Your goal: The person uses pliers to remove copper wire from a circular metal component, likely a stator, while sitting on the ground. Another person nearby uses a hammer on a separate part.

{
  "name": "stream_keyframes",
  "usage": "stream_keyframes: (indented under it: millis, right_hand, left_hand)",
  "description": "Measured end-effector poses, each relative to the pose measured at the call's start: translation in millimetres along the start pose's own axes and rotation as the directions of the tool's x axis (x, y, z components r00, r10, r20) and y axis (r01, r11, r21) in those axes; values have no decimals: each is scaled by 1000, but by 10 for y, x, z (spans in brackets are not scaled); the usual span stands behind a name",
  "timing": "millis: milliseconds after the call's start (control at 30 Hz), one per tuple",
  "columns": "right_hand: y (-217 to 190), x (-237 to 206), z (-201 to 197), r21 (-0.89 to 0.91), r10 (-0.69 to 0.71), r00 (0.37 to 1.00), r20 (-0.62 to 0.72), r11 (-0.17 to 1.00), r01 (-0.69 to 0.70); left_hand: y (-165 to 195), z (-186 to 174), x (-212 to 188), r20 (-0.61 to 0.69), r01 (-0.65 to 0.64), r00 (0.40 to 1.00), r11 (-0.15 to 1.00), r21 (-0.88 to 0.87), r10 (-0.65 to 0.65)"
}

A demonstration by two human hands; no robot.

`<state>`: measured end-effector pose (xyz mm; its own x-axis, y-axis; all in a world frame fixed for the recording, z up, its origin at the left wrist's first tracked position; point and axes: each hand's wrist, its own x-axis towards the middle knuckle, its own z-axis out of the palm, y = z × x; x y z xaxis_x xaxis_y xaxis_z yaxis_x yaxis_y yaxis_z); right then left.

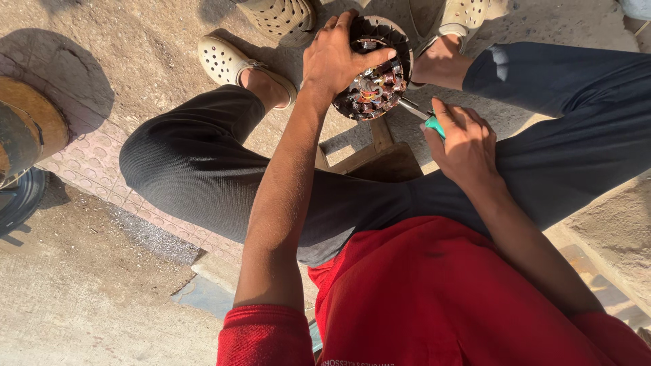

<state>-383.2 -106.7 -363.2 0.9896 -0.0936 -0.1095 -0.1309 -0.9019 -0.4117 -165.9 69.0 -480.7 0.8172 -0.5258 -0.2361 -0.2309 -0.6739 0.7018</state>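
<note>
Two bare hands at work between the knees, seen from the head camera looking straight down. Left hand (337,57) spread over the top of a round motor stator (375,76), fingers curled over its far rim and thumb laid across the near edge, clamped firmly on it. Stator tilted toward the camera, dark slotted core outside, copper-coloured windings and a shiny hub in the middle. Perched at the end of a small wooden stand (376,152), between two pale perforated clogs: left clog (234,62) on the ground beside the shin, right clog (461,17) near the top edge. A third perforated shoe (281,17), apparently someone else's, just beyond the stator.

Right hand (464,146) closed tight around the green handle of a screwdriver (424,115), knuckles up. Metal shaft angled up and left, tip meeting the lower right edge of the stator; exact contact point too small to make out. Hands near each other but not touching, each holding its own thing.

Dark trousers (203,169) on both bent legs, red shirt (434,298) filling the bottom. Rough concrete ground (88,291) all around, patterned tile strip (95,169) at left, part of a round wooden object (30,129) at the left edge.
</note>
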Motion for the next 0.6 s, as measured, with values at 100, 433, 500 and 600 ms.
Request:
stream_keyframes:
  millis: [100,433,500,600]
  right_hand:
    - [33,-72,122,225,67,996,66,971,-80]
    - [127,-53,114,610,264,784,562,507,-609]
    - [106,-97,55,618,242,824,512,562,-549]
    - [75,-145,-4,541,264,828,494,653,-531]
  left_hand:
    - [-1,5,-12,1,7,1000,1000,-5,-7]
    - [25,-24,-31,12,24,1000,999,24,-24]
    - [35,-15,-42,24,34,999,999,31,-34]
    - [54,-7,-55,12,32,999,999,36,-32]
